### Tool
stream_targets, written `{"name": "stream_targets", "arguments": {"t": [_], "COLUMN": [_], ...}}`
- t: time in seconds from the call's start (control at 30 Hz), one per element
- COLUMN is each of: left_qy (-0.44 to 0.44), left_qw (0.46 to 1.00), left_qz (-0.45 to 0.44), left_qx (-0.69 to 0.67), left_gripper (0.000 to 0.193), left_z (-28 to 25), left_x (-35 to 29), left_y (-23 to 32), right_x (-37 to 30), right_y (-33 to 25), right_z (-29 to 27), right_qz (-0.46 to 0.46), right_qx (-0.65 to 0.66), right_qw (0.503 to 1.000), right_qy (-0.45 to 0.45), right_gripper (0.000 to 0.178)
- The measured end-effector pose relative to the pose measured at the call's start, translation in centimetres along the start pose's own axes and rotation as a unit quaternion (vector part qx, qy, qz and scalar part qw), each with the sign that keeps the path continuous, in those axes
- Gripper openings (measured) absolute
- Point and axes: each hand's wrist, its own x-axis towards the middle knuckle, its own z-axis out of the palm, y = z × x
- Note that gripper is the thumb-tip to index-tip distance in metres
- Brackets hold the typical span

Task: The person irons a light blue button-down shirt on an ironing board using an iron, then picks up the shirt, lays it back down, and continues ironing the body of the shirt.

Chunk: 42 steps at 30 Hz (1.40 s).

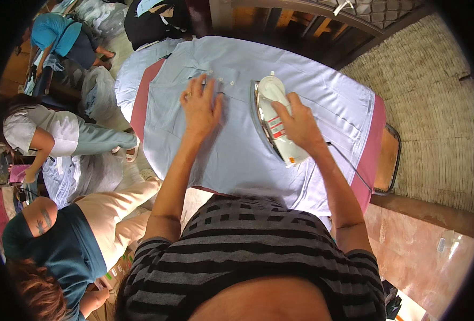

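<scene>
A light blue button-up shirt (pixel 231 155) is spread over an ironing board with a dark pink cover (pixel 375 144). My right hand (pixel 301 124) is wrapped round the handle of a white clothes iron (pixel 272 88), which is over the shirt's middle with its tip pointing away from me. The iron's metal edge shows along its left side; whether the whole soleplate touches the cloth, I cannot tell. On the shirt's left part, near some small white buttons, my left hand (pixel 200 104) rests with its fingers apart and nothing in it.
The iron's dark cord (pixel 349 165) runs off to the right. Three people are on the left, one in a teal shirt (pixel 60 257) close by. Clear plastic bags (pixel 98 91) of clothes lie beyond the board. A woven wall (pixel 424 112) stands at the right.
</scene>
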Motion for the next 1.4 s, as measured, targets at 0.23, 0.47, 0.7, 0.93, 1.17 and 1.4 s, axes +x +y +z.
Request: {"name": "stream_targets", "arguments": {"t": [0.23, 0.47, 0.7, 0.93, 1.17, 1.4], "left_qy": [0.007, 0.085, 0.126, 0.106, 0.085, -0.154], "left_qw": [0.992, 0.988, 0.987, 0.988, 0.996, 0.983], "left_qz": [-0.122, -0.113, -0.082, -0.1, -0.024, 0.074], "left_qx": [0.034, -0.062, -0.059, -0.057, 0.011, -0.073], "left_gripper": [0.034, 0.025, 0.025, 0.025, 0.044, 0.057], "left_z": [1.4, 3.9, 4.0, 3.8, 1.4, 4.7], "left_x": [4.6, 4.6, 4.4, 4.7, 3.8, 1.3], "left_y": [-4.2, -5.9, -6.2, -5.9, -2.8, 5.0], "right_x": [3.3, 2.1, 3.5, 1.9, -3.7, -5.0], "right_y": [-3.3, -4.7, -4.8, -3.2, -1.1, 1.2], "right_z": [4.4, 6.8, 7.6, 5.9, -0.8, -1.9], "right_qz": [0.15, 0.169, 0.163, 0.156, 0.188, 0.174], "right_qx": [0.274, 0.321, 0.368, 0.333, 0.247, 0.258], "right_qw": [0.95, 0.932, 0.914, 0.929, 0.95, 0.95], "right_qy": [0.004, 0.022, 0.055, -0.033, -0.018, 0.033], "right_gripper": [0.034, 0.035, 0.033, 0.03, 0.027, 0.027]}}
